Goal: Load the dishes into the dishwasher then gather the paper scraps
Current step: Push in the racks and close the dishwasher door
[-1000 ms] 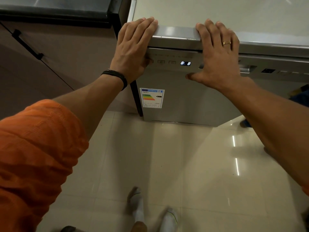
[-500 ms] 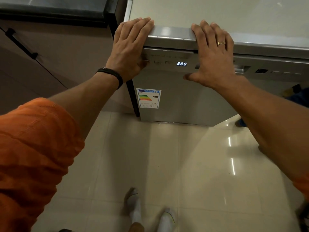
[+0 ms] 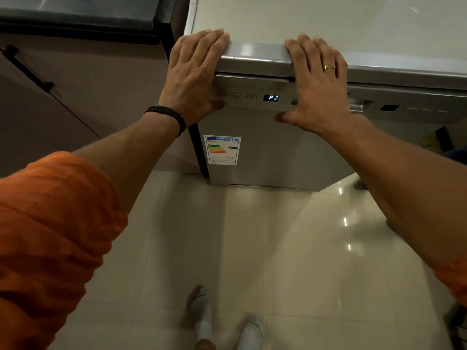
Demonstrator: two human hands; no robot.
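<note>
The silver dishwasher (image 3: 273, 152) stands in front of me with its door closed. Its small display (image 3: 271, 98) reads P2. My left hand (image 3: 194, 79) lies flat over the top left corner, fingers on the top edge, thumb at the leftmost button of the control panel. My right hand (image 3: 318, 89) lies flat beside it, fingers over the top edge, palm covering the door handle (image 3: 358, 106). Neither hand holds anything. No dishes or paper scraps are in view.
A dark cabinet front with a black bar handle (image 3: 27, 69) and a dark worktop (image 3: 75, 18) stand to the left. An energy label (image 3: 222, 149) is stuck on the door. Glossy beige floor tiles (image 3: 252, 248) lie below, with my feet (image 3: 227, 324) near the bottom edge.
The display has changed from 8:8 style digits to P2. Both hands stay on the top front edge of the dishwasher, hardly moved.
</note>
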